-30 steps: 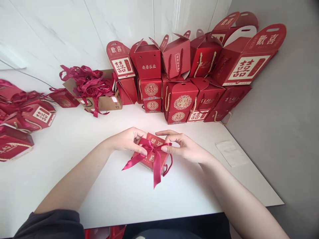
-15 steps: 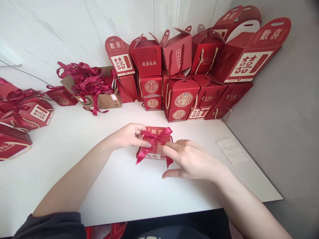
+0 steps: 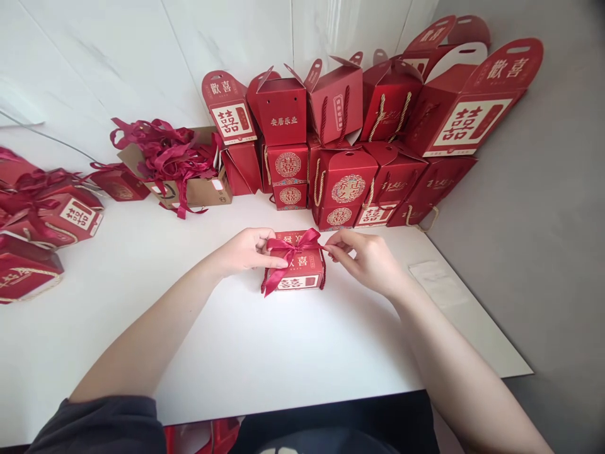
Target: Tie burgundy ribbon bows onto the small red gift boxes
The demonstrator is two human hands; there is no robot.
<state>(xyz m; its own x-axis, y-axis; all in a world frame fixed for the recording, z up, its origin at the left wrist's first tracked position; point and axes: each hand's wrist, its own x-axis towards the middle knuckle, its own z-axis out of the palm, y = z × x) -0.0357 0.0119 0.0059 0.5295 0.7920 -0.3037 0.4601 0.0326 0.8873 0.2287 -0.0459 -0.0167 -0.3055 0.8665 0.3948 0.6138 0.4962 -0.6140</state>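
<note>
A small red gift box with white and gold lettering sits on the white table, a dark pink ribbon bow across its top. At the box's left side, my left hand is closed, its thumb and fingers pinching the left part of the bow. My right hand is just right of the box, finger and thumb pressed together on an end of the ribbon. One ribbon tail hangs over the front left of the box. Dark red cord handles show at both sides.
Red boxes are stacked along the wall behind. A cardboard carton full of loose ribbons stands at the back left. Finished-looking boxes with bows lie far left. A white tissue is on the right of the white table.
My right hand has moved up and away from the box front and closed on the right ribbon tail, which no longer hangs down. The box has shifted slightly away from me.
</note>
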